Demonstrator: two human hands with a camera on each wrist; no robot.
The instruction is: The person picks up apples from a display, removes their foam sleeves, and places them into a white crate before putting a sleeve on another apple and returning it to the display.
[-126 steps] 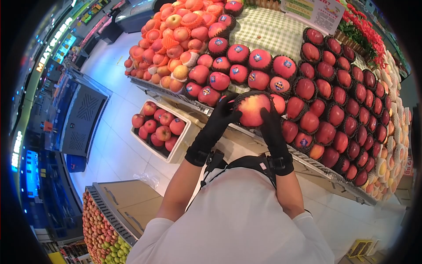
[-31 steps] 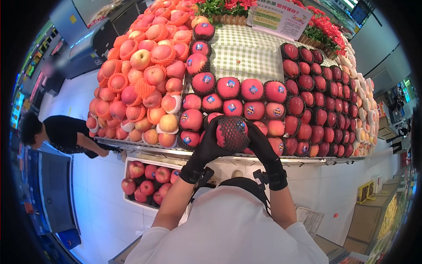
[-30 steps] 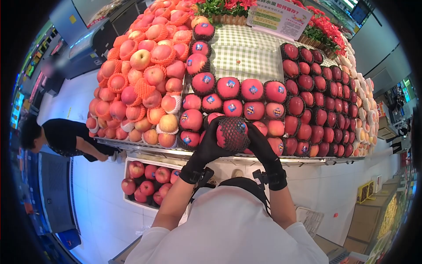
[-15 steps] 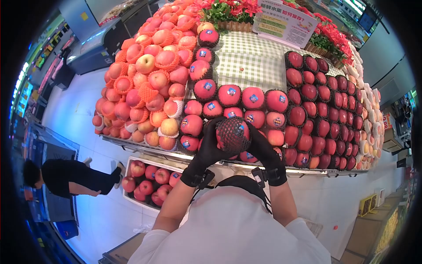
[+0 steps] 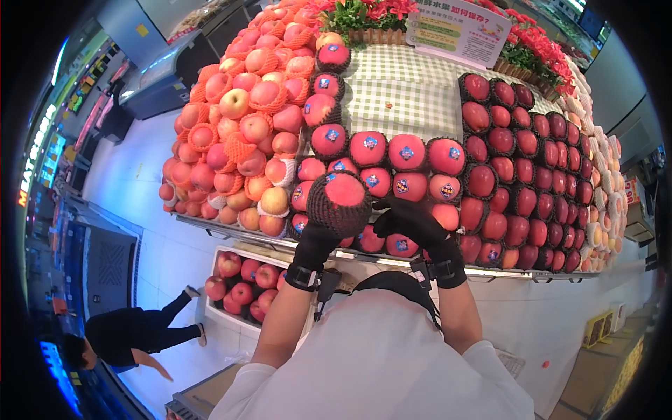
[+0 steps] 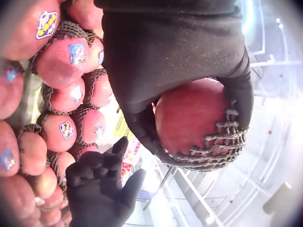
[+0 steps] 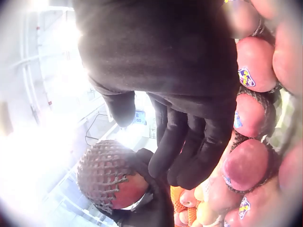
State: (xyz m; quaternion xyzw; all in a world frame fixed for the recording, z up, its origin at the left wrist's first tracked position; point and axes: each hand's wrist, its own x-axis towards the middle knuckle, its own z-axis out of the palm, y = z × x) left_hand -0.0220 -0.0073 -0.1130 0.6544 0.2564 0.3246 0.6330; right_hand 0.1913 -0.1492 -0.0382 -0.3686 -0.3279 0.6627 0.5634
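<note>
A large red apple point(image 5: 344, 190) in a black foam net sits in my black-gloved left hand point(image 5: 316, 241), above the front edge of the fruit display. In the left wrist view, that hand's fingers and thumb curl round the apple point(image 6: 194, 118), with the net point(image 6: 218, 153) over its far end. My gloved right hand point(image 5: 413, 225) is off to the right, apart from the apple, its fingers loosely bent. The right wrist view shows nothing in the right hand point(image 7: 161, 71). Rows of stickered red apples point(image 5: 408, 187) lie just beyond both hands.
Orange-netted apples point(image 5: 241, 129) are heaped at the left, dark red apples point(image 5: 504, 168) lined up at the right. Behind are a checkered cloth point(image 5: 399, 91), a sign point(image 5: 458, 33) and red flowers. A white box point(image 5: 210, 269) of apples stands below; a person point(image 5: 133, 336) walks at left.
My right hand has let go of the netted apple and drawn away to the right. The left hand has turned the apple and moved it left. The other person has walked nearer the bottom left.
</note>
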